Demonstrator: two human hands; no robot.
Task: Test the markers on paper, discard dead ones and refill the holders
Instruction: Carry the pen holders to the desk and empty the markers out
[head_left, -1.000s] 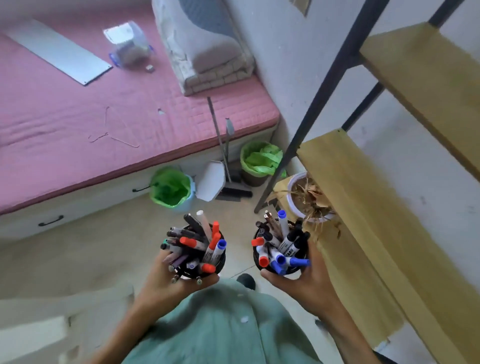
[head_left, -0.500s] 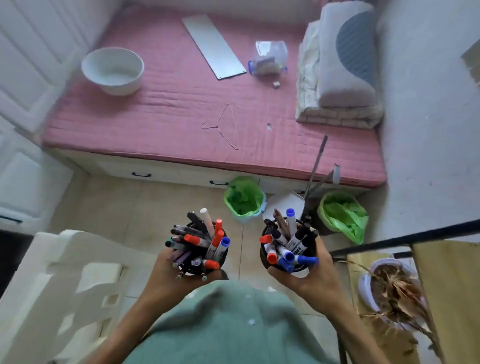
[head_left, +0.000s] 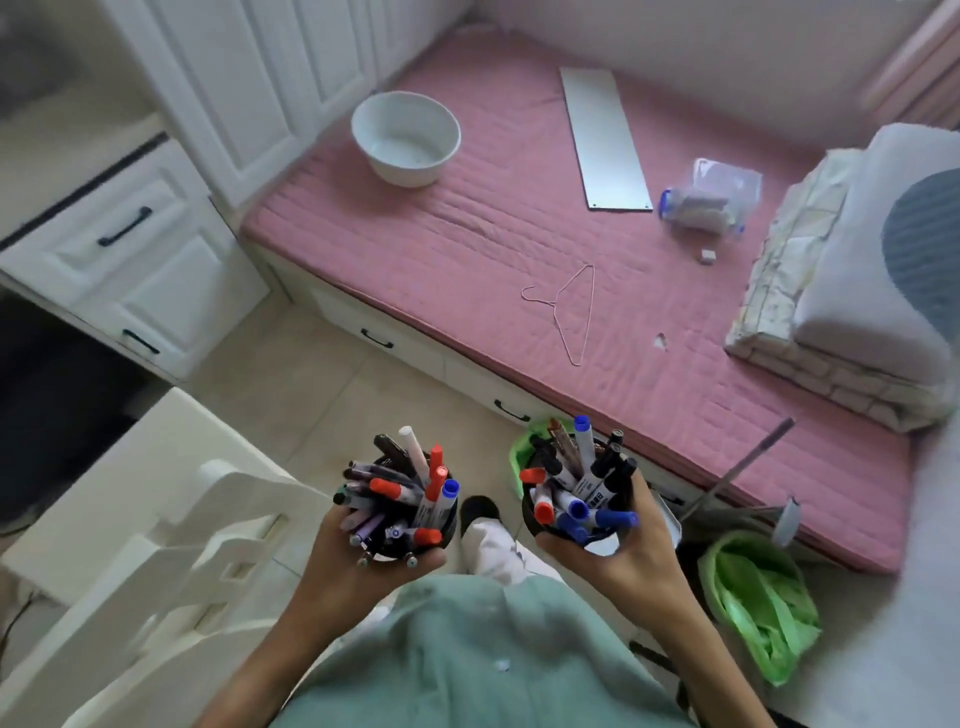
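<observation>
Gripped at lower centre of frame: left holder (head_left: 400, 525) in curled left hand (head_left: 353, 566), right holder (head_left: 576, 512) in curled right hand (head_left: 623, 551), both crammed with markers (head_left: 434, 483), near pink mattress (head_left: 519, 244).

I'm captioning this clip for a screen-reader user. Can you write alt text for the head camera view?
Seen from above, a person's left hand and right hand each hold a black holder crammed with markers. Ahead lie a pink mattress, a white bowl and a wire hanger.
</observation>
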